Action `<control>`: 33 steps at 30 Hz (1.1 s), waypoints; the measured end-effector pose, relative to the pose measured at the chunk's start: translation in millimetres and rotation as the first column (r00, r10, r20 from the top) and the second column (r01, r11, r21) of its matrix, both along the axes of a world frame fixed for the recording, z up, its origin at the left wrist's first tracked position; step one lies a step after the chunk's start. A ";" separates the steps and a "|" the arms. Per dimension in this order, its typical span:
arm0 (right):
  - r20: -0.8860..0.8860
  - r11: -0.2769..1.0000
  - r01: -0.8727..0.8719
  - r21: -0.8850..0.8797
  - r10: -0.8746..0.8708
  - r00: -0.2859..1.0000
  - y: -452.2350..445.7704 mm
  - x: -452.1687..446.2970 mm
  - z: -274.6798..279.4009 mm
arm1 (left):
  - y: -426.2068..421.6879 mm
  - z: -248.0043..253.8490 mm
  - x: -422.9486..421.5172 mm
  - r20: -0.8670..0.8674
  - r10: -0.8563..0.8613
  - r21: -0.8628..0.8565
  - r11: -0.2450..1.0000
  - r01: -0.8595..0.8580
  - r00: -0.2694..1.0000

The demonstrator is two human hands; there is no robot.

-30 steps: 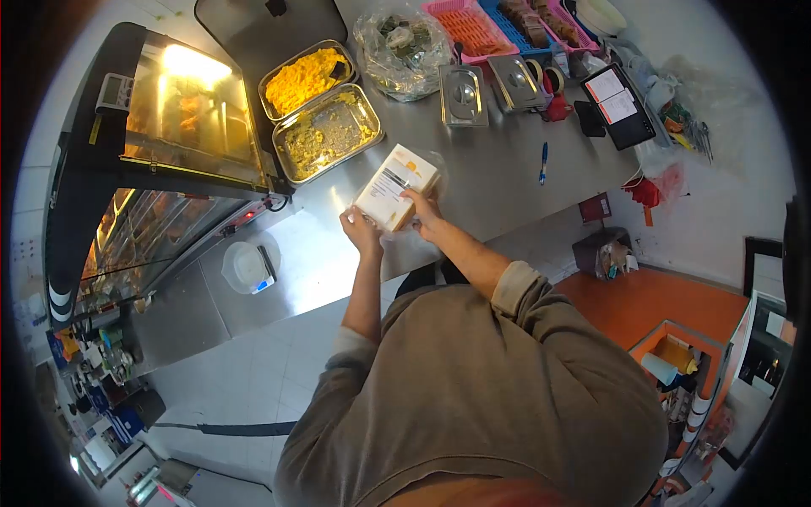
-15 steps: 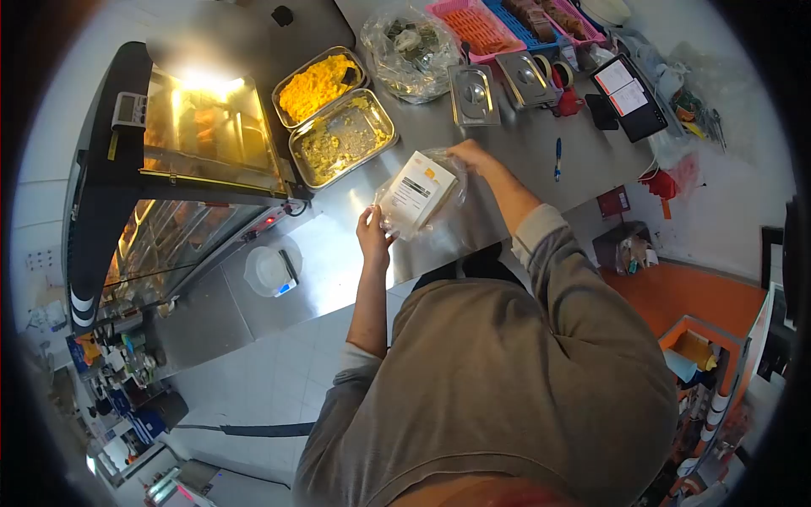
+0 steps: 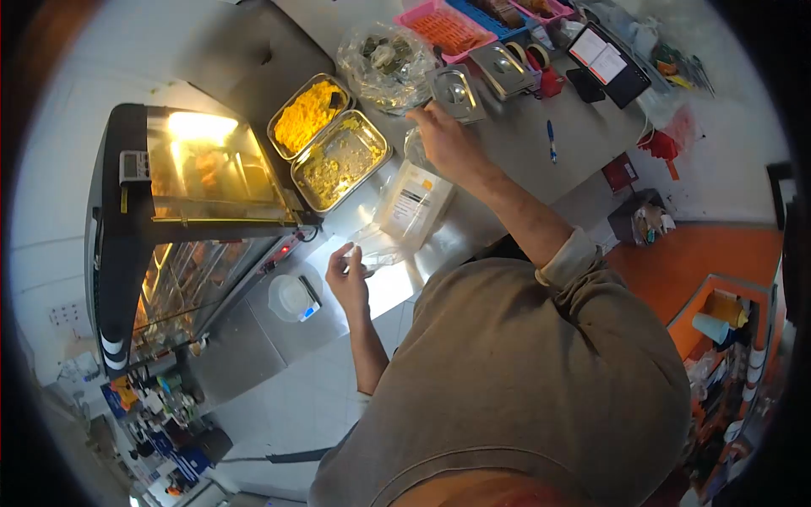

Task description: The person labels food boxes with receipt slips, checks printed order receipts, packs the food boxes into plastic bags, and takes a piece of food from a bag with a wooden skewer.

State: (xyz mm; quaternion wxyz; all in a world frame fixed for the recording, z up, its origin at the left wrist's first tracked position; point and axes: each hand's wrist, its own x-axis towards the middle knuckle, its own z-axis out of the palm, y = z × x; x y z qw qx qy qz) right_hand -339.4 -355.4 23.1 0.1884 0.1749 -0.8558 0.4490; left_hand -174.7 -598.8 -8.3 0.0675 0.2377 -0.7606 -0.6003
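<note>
A white labelled box point(image 3: 414, 203) sits inside a clear plastic bag point(image 3: 380, 245) on the steel counter. My left hand point(image 3: 348, 279) pinches the bag's near-left end between thumb and fingers. Beyond the box, my right hand point(image 3: 452, 144) is closed on the bag's far end, and the film stretches loosely between the two hands. Just left of the box stands a steel tray point(image 3: 342, 160) with scraps of yellow food. Behind that tray is another, holding orange-yellow shredded food point(image 3: 308, 117).
A lit food warmer point(image 3: 194, 194) stands at the left. Near it are a white plastic tub point(image 3: 291, 297) and a steel-lidded pan point(image 3: 456, 93) farther back. A pen point(image 3: 552, 142) and a tablet point(image 3: 608, 66) are on the right, with a pink basket point(image 3: 443, 32) at the back.
My left hand has moved left and nearer me, drawing out the bag's end. My right hand has shifted left and away, over the bag's far end. The camera view has turned slightly.
</note>
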 end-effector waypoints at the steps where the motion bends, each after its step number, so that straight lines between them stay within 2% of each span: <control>1: -0.008 0.999 -0.031 -0.022 0.031 1.000 3.0 5.9 6.1 | -3.6 6.3 -4.8 -0.046 -0.031 0.029 0.999 0.032 0.998; 2: -0.022 0.998 -0.054 -0.043 0.053 0.998 8.7 12.2 14.7 | -3.2 11.8 -13.6 -0.097 -0.069 0.058 0.996 0.075 0.993; 3: 0.055 0.996 -0.034 -0.083 0.039 0.998 17.3 26.3 36.5 | 5.7 21.6 -23.2 -0.216 -0.075 0.081 0.992 0.094 0.974; 6: 0.342 0.967 0.017 -0.254 0.073 0.937 58.9 39.2 55.0 | 52.0 59.7 -55.6 -0.320 -0.062 0.335 0.926 0.174 0.945; 7: 0.293 0.972 0.062 -0.227 0.007 0.956 73.8 43.5 59.0 | 66.4 81.9 -62.3 -0.235 -0.147 0.336 0.915 0.222 0.961; 8: 0.242 0.975 0.103 -0.199 -0.053 0.969 88.1 45.1 63.1 | 69.2 87.2 -71.3 -0.269 -0.294 0.367 0.849 0.379 0.917; 10: 0.141 0.975 0.161 -0.154 -0.139 0.980 111.2 51.4 63.9 | 84.7 91.9 -93.2 -0.341 -0.492 0.233 0.781 0.579 0.801; 11: 0.088 0.975 0.181 -0.132 -0.170 0.981 120.9 53.4 58.6 | 98.0 101.8 -98.2 -0.308 -0.463 0.315 0.775 0.548 0.831; 12: 0.028 0.973 0.202 -0.112 -0.200 0.979 132.7 54.5 54.7 | 107.5 99.5 -107.0 -0.308 -0.522 0.277 0.750 0.600 0.795; 14: 0.060 0.981 0.174 -0.087 -0.169 0.984 155.1 64.8 53.4 | 122.3 85.5 -121.7 -0.227 -0.608 0.169 0.745 0.646 0.761; 16: 0.098 0.989 0.138 -0.044 -0.134 0.986 179.0 74.9 53.8 | 141.3 71.9 -126.4 -0.222 -0.588 0.284 0.724 0.629 0.777; 18: 0.243 0.999 0.045 0.001 -0.044 0.969 208.2 91.3 60.9 | 161.4 68.6 -127.7 -0.137 -0.579 0.284 0.754 0.592 0.804; 19: 0.314 1.000 -0.008 0.022 0.000 0.949 226.5 98.2 64.1 | 171.4 64.9 -131.3 -0.122 -0.605 0.223 0.755 0.616 0.786; 20: 0.278 0.999 0.008 0.038 -0.018 0.960 244.3 105.3 63.5 | 179.7 61.1 -136.8 -0.105 -0.628 0.161 0.754 0.636 0.771; 21: 0.241 0.998 0.020 0.056 -0.033 0.970 263.2 112.8 62.0 | 185.4 59.7 -148.4 0.010 -0.652 -0.045 0.757 0.652 0.758; 22: 0.205 0.997 0.026 0.074 -0.041 0.978 283.6 119.6 68.3 | 204.7 78.0 -149.4 0.058 -0.629 -0.459 0.673 0.580 0.775; 24: 0.208 0.993 0.111 0.040 -0.117 0.971 333.9 140.5 82.9 | 225.6 82.5 -172.7 -0.100 -0.637 -0.872 0.426 0.241 0.764; 26: 0.190 0.969 0.242 0.038 -0.245 0.951 385.5 159.5 84.6 | 275.2 109.8 -190.1 -0.256 -0.588 -0.757 0.616 0.219 0.768; 27: 0.202 0.952 0.297 0.069 -0.305 0.931 410.4 169.9 86.8 | 304.9 118.1 -199.2 -0.306 -0.591 -0.655 0.700 0.285 0.746; 28: 0.213 0.932 0.349 0.100 -0.363 0.907 434.5 180.8 87.5 | 332.1 120.3 -211.1 -0.295 -0.630 -0.603 0.706 0.372 0.718; 29: 0.218 0.917 0.377 0.127 -0.397 0.892 458.7 191.7 80.3 | 357.4 123.1 -225.1 -0.288 -0.667 -0.546 0.704 0.454 0.687; 31: 0.267 0.879 0.440 0.186 -0.476 0.838 496.6 213.3 70.0 | 402.2 120.2 -259.2 -0.210 -0.783 -0.666 0.553 0.501 0.585; 33: 0.344 0.825 0.501 0.262 -0.565 0.750 521.3 235.5 65.8 | 453.9 135.2 -283.4 -0.134 -0.850 -0.663 0.459 0.592 0.509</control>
